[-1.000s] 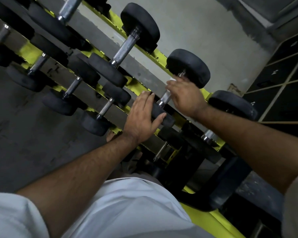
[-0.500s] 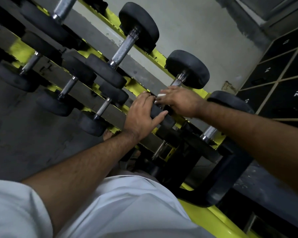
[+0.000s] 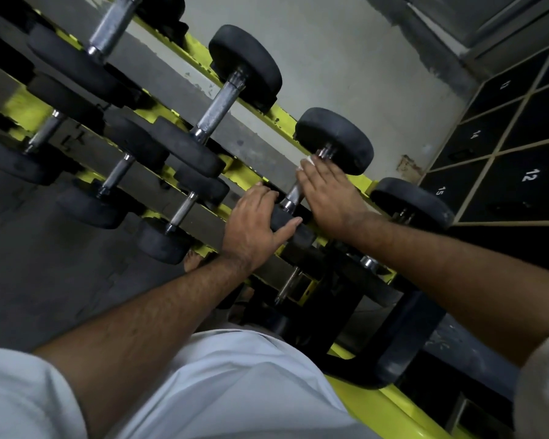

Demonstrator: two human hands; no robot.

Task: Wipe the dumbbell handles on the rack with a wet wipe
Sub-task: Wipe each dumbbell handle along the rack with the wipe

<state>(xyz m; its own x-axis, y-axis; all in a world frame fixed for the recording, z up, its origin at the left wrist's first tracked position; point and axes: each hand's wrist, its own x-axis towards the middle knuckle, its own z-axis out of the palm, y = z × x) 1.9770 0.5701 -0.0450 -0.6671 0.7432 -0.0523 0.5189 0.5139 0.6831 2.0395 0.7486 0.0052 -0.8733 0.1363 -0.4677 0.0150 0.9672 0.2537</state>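
Two hands work one dumbbell (image 3: 335,139) on upper tier of yellow rack (image 3: 278,117). L hand (image 3: 254,228) grips near rubber head (image 3: 287,221), fingers over top, thumb along front. R hand (image 3: 330,193) curls over chrome handle (image 3: 293,194), pressing white wet wipe (image 3: 308,161) at far end, just beside far head. Numbered lockers (image 3: 504,160) at right.

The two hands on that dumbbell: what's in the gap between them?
In the head view, a short bare stretch of the metal handle shows between the left hand and the right hand, which holds the wet wipe.
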